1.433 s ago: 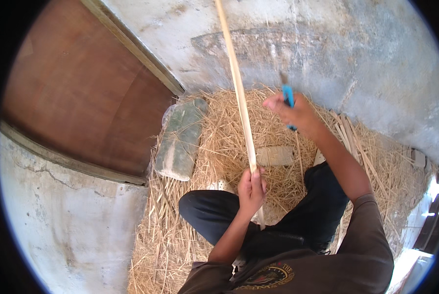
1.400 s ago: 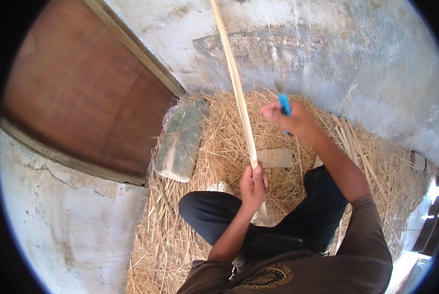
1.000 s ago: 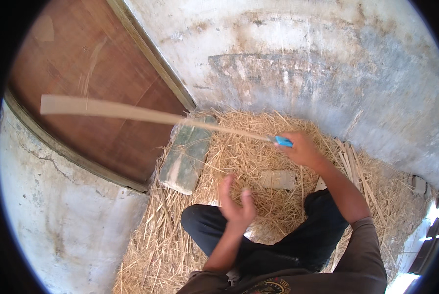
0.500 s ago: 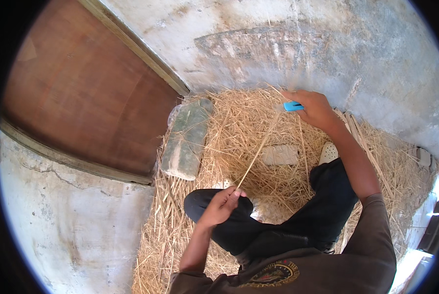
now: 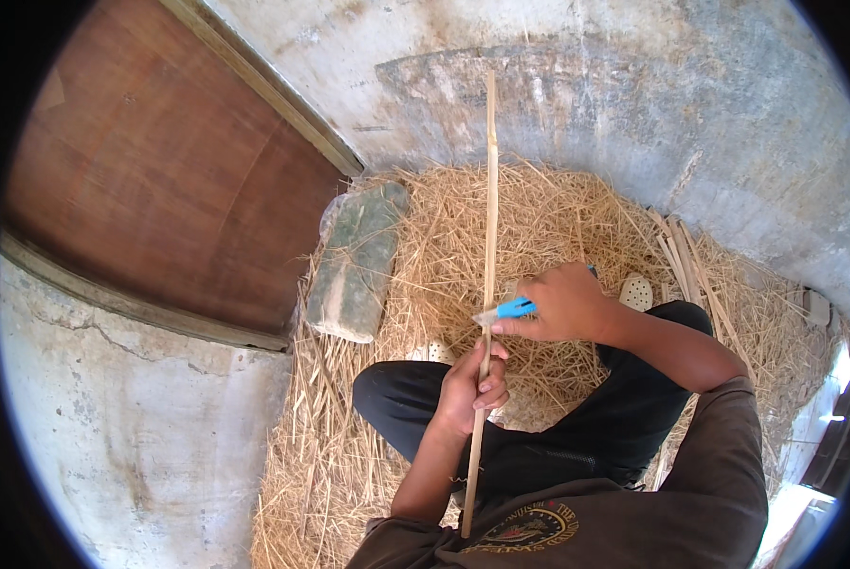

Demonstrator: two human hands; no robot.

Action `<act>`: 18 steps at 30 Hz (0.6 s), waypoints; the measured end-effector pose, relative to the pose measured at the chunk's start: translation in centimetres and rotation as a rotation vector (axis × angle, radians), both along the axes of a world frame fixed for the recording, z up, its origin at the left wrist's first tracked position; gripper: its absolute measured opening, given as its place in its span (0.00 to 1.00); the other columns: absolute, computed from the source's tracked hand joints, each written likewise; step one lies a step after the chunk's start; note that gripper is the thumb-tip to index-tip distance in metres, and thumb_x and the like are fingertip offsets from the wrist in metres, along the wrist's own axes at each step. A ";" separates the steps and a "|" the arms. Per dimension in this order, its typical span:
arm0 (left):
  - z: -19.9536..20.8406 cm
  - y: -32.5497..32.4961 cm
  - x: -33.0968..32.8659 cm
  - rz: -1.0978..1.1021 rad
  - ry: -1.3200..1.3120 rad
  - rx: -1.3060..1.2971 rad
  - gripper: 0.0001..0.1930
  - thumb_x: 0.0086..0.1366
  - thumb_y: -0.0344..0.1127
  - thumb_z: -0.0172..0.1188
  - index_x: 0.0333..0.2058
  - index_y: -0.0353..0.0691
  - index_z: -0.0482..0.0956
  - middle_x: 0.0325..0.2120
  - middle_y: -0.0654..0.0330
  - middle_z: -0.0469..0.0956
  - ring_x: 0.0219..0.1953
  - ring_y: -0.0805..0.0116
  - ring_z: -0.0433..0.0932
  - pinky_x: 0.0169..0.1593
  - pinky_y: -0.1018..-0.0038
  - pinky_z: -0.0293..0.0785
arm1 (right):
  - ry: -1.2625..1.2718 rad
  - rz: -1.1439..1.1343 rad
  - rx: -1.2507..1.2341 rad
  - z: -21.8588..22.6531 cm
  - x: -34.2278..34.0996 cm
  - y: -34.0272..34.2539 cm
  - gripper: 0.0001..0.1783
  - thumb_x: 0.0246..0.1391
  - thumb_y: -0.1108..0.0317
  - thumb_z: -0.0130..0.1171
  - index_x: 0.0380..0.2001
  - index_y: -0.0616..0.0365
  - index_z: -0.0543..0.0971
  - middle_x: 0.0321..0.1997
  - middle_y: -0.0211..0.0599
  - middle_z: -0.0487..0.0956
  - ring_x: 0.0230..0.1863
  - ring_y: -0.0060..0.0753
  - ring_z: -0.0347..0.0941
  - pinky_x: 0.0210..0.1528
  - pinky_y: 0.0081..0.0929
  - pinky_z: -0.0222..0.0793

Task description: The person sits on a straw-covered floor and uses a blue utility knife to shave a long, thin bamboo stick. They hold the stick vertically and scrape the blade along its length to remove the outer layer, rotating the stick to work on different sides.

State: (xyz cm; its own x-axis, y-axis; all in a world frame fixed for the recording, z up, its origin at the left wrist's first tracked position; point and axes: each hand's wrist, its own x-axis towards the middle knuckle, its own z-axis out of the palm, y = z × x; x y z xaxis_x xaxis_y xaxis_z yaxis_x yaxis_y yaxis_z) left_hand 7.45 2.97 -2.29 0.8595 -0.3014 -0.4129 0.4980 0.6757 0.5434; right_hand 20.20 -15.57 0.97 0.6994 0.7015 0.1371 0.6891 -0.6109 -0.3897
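A long, narrow, pale strip of bamboo or wood (image 5: pixel 491 199) runs from against my shirt, away past the straw and up in front of the far wall. My left hand (image 5: pixel 470 391) is closed around its lower part, over my lap. In my right hand (image 5: pixel 565 302) I grip a blue utility knife (image 5: pixel 517 307). Its blade lies across the strip just beyond my left fingers, touching or very close to it. My right thumb is at the strip's side, near the blade.
Loose straw and shavings (image 5: pixel 444 228) cover the floor around my crossed legs. A worn greenish block (image 5: pixel 356 261) lies at the left, beside a brown door panel (image 5: pixel 178 180). Several thin wooden strips (image 5: pixel 683 256) rest at the right, near a light clog (image 5: pixel 636 292). Plaster walls stand close.
My right hand has come back with the knife from the far end toward my left hand. The strip has swung from a slant to nearly straight ahead, with its near end now by my shirt.
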 end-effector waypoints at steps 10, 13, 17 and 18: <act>1.9 -1.4 -1.7 0.012 -0.231 0.789 0.12 0.73 0.39 0.44 0.46 0.38 0.71 0.17 0.69 0.60 0.18 0.80 0.59 0.22 0.79 0.56 | -0.173 0.022 0.056 -1.8 0.7 1.1 0.43 0.43 0.22 0.49 0.10 0.55 0.75 0.07 0.39 0.70 0.09 0.40 0.70 0.13 0.36 0.62; 0.8 -1.2 -2.1 0.054 -0.373 1.106 0.13 0.72 0.37 0.44 0.47 0.35 0.71 0.17 0.64 0.65 0.19 0.77 0.64 0.24 0.77 0.60 | -0.231 0.125 0.040 -2.7 -1.0 1.9 0.47 0.45 0.19 0.43 0.09 0.58 0.75 0.06 0.37 0.69 0.08 0.37 0.68 0.12 0.34 0.62; 2.8 -1.7 -2.8 0.045 -0.466 1.344 0.12 0.71 0.34 0.44 0.46 0.34 0.71 0.16 0.55 0.68 0.18 0.64 0.70 0.25 0.70 0.64 | -0.154 -0.013 -0.021 -2.1 1.6 1.7 0.44 0.44 0.20 0.47 0.09 0.55 0.74 0.07 0.36 0.70 0.09 0.38 0.69 0.13 0.35 0.63; 2.9 -1.7 -2.8 0.038 -0.464 1.365 0.11 0.70 0.34 0.45 0.46 0.35 0.71 0.15 0.51 0.69 0.17 0.57 0.73 0.25 0.67 0.66 | -0.189 -0.005 -0.019 -2.2 1.7 1.6 0.44 0.44 0.20 0.47 0.10 0.55 0.74 0.07 0.36 0.70 0.09 0.38 0.69 0.13 0.35 0.63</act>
